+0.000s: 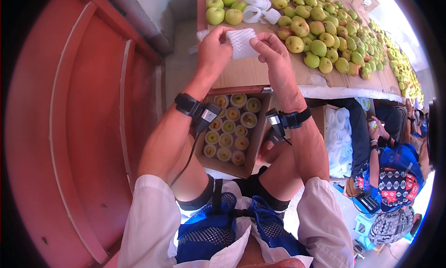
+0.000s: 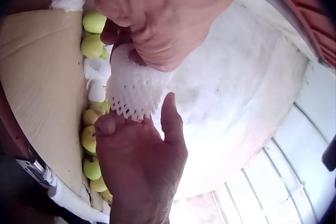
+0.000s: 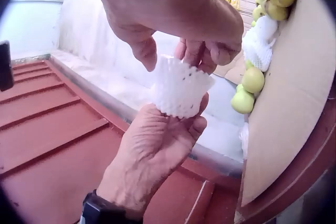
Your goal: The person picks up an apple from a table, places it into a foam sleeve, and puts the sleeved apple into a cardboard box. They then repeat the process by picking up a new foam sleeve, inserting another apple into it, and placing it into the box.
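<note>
A white foam fruit net (image 1: 242, 43) is held up between both hands over the near edge of the cardboard-covered table; no fruit shows in it. My left hand (image 1: 215, 52) grips its left side, with fingers behind the mesh in the right wrist view. On the other side, my right hand (image 1: 278, 59) has its thumb and fingers around the net's edge. The left wrist view shows the cut mesh rim of the net (image 2: 136, 85) by the right fingers. Beyond the hands lie a few green apples (image 1: 233, 16) and more foam nets (image 1: 253, 13).
A large heap of apples (image 1: 325, 40) covers the table at the right. Below the hands stands a carton (image 1: 261, 140) of apples in foam nets. A box of white nets (image 1: 338, 138) is beside my right knee, a red panel (image 1: 88, 128) at left, other people at far right.
</note>
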The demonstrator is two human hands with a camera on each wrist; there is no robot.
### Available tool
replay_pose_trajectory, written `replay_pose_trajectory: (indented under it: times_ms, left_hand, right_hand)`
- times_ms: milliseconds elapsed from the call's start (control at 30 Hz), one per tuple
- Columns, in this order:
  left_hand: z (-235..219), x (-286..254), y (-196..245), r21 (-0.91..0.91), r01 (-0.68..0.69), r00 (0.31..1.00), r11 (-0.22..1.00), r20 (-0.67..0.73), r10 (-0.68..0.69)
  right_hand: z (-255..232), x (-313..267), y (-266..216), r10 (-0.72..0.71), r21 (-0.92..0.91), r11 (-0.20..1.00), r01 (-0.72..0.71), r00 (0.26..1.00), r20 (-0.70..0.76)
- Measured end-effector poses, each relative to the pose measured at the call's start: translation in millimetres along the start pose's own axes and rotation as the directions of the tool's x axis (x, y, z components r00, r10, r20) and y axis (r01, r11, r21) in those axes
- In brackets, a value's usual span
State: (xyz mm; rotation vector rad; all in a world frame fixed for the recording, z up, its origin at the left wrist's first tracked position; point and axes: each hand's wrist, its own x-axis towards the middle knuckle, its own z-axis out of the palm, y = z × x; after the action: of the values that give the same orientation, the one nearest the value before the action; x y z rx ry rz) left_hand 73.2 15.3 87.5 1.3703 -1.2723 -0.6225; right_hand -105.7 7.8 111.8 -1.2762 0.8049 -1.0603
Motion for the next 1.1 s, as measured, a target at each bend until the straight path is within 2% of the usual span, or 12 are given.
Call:
replay_pose_trajectory:
  times_ms: [67,167,267,367,467,567,667,700,767,867,967,1100]
  left_hand:
    - [-3,-8,13,0.129,-0.039,0.999,0.991,-0.007,0.040]
    - [-5,-10,16,0.250,-0.176,0.984,0.952,0.010,0.179]
    - [-5,-12,23,0.175,-0.043,0.999,0.984,0.027,0.039]
    - [-5,-8,13,-0.104,0.104,0.987,0.989,0.133,-0.090]
    - [-9,-8,8,-0.171,0.186,0.963,0.968,0.230,-0.144]
    - [-11,-9,6,0.060,0.089,0.978,0.994,0.182,-0.099]
    - [-16,-13,13,0.173,0.013,0.986,0.985,0.164,-0.042]
    - [-16,-12,11,-0.033,0.136,0.965,0.990,0.229,-0.125]
    - [-16,-10,9,-0.404,0.391,0.889,0.827,0.399,-0.226]
    - [-27,-8,14,-0.559,0.574,0.750,0.598,0.652,-0.110]
    - [-29,-8,21,-0.589,0.597,0.752,0.544,0.648,-0.123]
    - [-33,-10,27,-0.624,0.675,0.726,0.394,0.657,-0.203]
  right_hand:
    - [-2,4,5,0.058,0.064,0.996,-0.061,0.998,0.039]
    - [-6,8,13,0.095,0.160,0.981,-0.106,0.993,0.074]
    - [-9,10,15,0.080,0.248,0.964,-0.098,0.993,0.082]
    - [-9,10,15,0.064,0.293,0.952,-0.085,0.995,0.082]
    - [-5,8,9,0.067,0.311,0.946,-0.096,0.993,0.101]
    - [-8,8,9,0.083,0.317,0.940,-0.125,0.987,0.140]
    - [-10,10,13,0.119,0.378,0.908,-0.181,0.976,0.183]
    - [-11,12,14,0.133,0.406,0.891,-0.203,0.972,0.195]
    - [-11,11,10,0.128,0.481,0.843,-0.242,0.958,0.256]
    - [-14,10,6,0.102,0.530,0.804,-0.268,0.942,0.321]
    - [-18,8,3,0.079,0.536,0.801,-0.268,0.934,0.349]
    - [-25,8,7,0.052,0.546,0.799,-0.254,0.933,0.357]
